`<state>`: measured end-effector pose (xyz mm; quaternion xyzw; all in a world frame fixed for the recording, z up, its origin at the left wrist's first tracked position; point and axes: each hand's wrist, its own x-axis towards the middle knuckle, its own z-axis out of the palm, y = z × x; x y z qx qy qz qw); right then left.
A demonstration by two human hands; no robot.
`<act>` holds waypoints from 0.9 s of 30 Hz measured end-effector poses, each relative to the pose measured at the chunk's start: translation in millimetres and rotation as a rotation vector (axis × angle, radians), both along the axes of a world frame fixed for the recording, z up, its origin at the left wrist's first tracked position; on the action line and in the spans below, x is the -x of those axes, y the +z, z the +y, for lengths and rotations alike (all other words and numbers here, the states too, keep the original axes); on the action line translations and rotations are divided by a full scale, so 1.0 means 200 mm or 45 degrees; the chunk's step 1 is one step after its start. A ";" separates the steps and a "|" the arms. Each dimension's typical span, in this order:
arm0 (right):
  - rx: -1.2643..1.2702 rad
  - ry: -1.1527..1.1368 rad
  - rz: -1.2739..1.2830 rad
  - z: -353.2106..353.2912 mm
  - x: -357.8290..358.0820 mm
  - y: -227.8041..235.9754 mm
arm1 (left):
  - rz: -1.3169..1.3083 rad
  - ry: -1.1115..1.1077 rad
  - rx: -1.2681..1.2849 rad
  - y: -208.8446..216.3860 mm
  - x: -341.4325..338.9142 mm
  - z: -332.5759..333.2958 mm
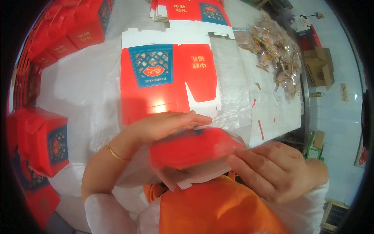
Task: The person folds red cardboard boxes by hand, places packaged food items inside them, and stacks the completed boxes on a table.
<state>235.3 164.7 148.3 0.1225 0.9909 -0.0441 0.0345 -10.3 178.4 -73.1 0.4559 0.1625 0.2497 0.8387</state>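
Note:
A partly folded red cardboard gift box (191, 150) sits close in front of me, smeared by motion, its pale inner flaps toward my body. My left hand (165, 126) lies along its far side with the fingers stretched out, pressed against it rather than wrapped round it. At the box's right end, my right hand (272, 169) pinches the edge between thumb and fingers. Just beyond my left hand lies a flat, unfolded red box blank (196, 84) with a blue patterned panel and white flaps.
Finished red boxes with handles (83, 29) stand at the far left, and another red box (43, 142) nearer left. More flat blanks (191, 11) are stacked at the far edge. Clear-wrapped packets (276, 50) are heaped on the right. An open brown carton (319, 68) stands beyond the table's right edge.

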 end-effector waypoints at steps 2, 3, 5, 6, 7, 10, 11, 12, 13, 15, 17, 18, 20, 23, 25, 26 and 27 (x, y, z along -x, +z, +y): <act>0.241 -0.068 -0.053 0.01 0.05 0.01 | 0.012 0.001 0.011 -0.01 -0.02 0.02; 0.374 -0.099 -0.084 0.01 0.08 0.01 | 0.066 -0.007 0.009 0.00 -0.02 0.02; 0.657 -0.166 -0.149 -0.01 0.13 0.00 | 0.174 -0.020 0.010 0.05 -0.02 0.00; 0.811 -0.196 -0.184 -0.01 0.15 -0.01 | 0.161 -0.016 -0.006 0.06 -0.02 0.00; 0.870 -0.234 -0.198 0.01 0.15 -0.04 | 0.145 -0.012 -0.021 0.06 -0.03 0.00; 0.982 -0.272 -0.246 0.05 0.19 -0.09 | 0.107 -0.001 -0.004 0.02 -0.01 0.00; 0.971 -0.235 -0.262 0.04 0.21 -0.07 | 0.095 0.004 0.012 0.01 -0.01 -0.01; 0.959 -0.198 -0.279 0.03 0.22 -0.04 | 0.077 0.003 0.009 -0.01 -0.02 -0.01; 1.069 -0.282 -0.362 0.04 0.23 -0.02 | 0.057 0.003 0.005 -0.03 -0.02 -0.01; 1.275 -0.450 -0.513 0.12 0.24 0.02 | 0.047 0.015 -0.064 -0.07 -0.02 -0.01; 1.028 -0.539 -0.521 0.24 0.26 -0.06 | 0.060 0.052 -0.178 -0.13 -0.01 -0.01; 1.005 -0.456 -0.369 0.27 0.21 -0.12 | 0.013 0.076 -0.154 -0.11 0.00 -0.02; 1.130 -0.364 -0.325 0.28 0.19 -0.12 | -0.069 0.138 -0.100 -0.03 0.07 -0.05; 0.994 -0.350 -0.316 0.28 0.16 -0.14 | -0.105 0.162 -0.041 0.04 0.15 -0.10; 0.983 -0.516 -0.501 0.30 0.14 -0.15 | -0.128 0.279 -0.134 0.08 0.15 -0.15; 0.938 -0.517 -0.470 0.28 0.13 -0.16 | -0.139 0.334 -0.184 0.10 0.15 -0.17; 1.023 -0.516 -0.415 0.28 0.12 -0.16 | -0.076 0.423 -0.288 0.12 0.17 -0.20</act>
